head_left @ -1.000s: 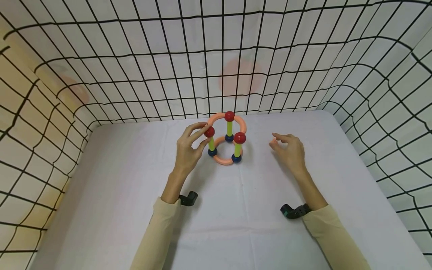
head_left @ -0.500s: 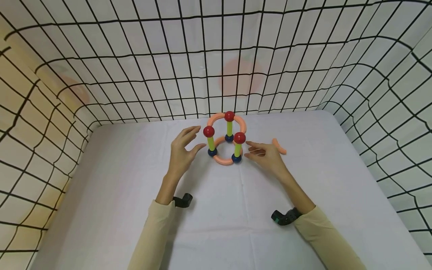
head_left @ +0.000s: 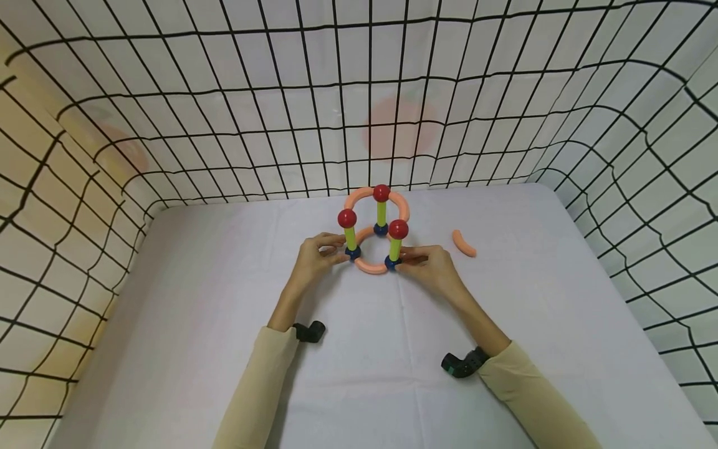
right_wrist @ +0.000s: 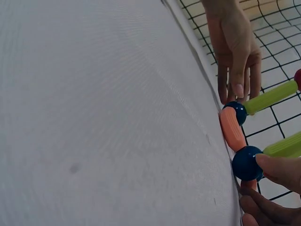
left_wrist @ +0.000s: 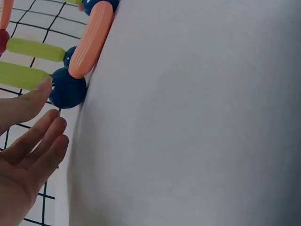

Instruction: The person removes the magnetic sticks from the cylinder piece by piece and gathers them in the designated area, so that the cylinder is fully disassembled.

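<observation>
A ball-and-stick toy frame [head_left: 370, 269] stands on the white cloth. Red balls [head_left: 398, 229] top its yellow-green sticks [head_left: 351, 238], and orange curved sticks join blue balls [left_wrist: 68, 88] at the base. My left hand [head_left: 318, 252] is at the left blue ball; in the left wrist view its thumb meets the ball and stick, while the fairly straight fingers lie just beside the ball. With thumb and fingers, my right hand [head_left: 432, 269] pinches the front right blue ball [right_wrist: 247, 163]. A loose orange curved stick [head_left: 464, 244] lies to the right.
Black wire mesh [head_left: 359, 84] rises behind the table and along both sides. White cloth [head_left: 392, 386] covers the tabletop. The upper orange ring has a gap at the front, between the two front red balls.
My right hand let go of the loose orange curved stick and moved left to the front right blue ball. The left hand left the left red ball and came down to the blue ball below.
</observation>
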{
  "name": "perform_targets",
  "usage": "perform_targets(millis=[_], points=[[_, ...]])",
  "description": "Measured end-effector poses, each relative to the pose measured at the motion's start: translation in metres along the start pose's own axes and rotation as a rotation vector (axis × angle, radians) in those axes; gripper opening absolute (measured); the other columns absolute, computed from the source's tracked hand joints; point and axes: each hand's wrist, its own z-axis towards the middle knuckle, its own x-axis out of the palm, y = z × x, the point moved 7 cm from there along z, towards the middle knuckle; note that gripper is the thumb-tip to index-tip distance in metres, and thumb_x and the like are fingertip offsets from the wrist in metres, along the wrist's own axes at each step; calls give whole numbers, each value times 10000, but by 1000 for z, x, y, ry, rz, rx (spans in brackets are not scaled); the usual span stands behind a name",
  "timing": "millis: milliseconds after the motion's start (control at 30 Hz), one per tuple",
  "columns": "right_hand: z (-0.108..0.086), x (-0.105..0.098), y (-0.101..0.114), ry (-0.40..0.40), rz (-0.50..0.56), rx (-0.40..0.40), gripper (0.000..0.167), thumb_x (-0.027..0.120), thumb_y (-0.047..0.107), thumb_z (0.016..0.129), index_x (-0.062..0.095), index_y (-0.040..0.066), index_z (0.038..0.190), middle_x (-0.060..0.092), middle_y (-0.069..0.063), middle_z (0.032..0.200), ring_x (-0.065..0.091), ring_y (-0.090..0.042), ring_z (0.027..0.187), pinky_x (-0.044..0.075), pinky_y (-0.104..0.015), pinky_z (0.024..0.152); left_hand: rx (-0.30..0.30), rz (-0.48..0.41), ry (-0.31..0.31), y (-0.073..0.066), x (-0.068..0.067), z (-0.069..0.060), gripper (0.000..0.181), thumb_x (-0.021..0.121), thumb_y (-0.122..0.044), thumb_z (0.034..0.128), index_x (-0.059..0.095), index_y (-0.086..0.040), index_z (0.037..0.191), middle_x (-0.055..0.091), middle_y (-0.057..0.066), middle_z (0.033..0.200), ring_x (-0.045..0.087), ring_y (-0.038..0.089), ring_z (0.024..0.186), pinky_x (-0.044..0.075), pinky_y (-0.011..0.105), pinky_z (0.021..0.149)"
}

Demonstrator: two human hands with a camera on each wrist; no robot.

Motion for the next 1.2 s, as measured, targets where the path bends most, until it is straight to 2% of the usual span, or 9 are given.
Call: perform_targets(millis=[233,400,633,833,933,1200], points=[[2,6,3,-14,-25,0,357,837,135,872,761,-3,1193,787,-177,1090,739,-293,966,602,-349,816,0,28,1,4,4,4,285,822,20,847,766,55,1124,732,207,1188,695,350,1098,579,426,1039],[2,8,5,-16,-48,1,370,838,138,873,757,0,1206,790,-179,1049,727,-286,941,572,-301,780,4,37,-9,4,3,4,277,816,36,846,765,66,1117,742,217,1154,714,352,1054,597,422,1004],[4,4,2,-13,-42,0,326,814,117,894,758,-20,1185,781,-195,1095,727,-303,960,575,-297,790,-19,37,12,3,4,-4,267,809,21,860,765,53,1122,747,205,1151,724,325,1052,609,384,981],[8,0,-5,-3,-41,35,329,802,151,911,755,3,1201,773,-172,1153,714,-306,1003,548,-285,811,-8,10,55,-2,9,-14,302,797,55,856,741,84,1152,725,245,1167,718,374,1060,607,422,987],[10,-2,-8,-5,-51,37,336,792,171,924,751,9,1215,763,-170,1192,707,-308,1025,552,-299,820,-8,10,71,-5,12,-19,315,797,47,859,736,87,1166,721,248,1178,718,382,1070,603,433,993],[17,-9,-13,-11,-21,33,375,772,186,945,725,26,1281,745,-170,1240,702,-339,1080,581,-459,934,-5,52,121,-13,22,-29,382,817,10,853,720,80,1216,721,228,1216,714,361,1091,591,427,1016]])
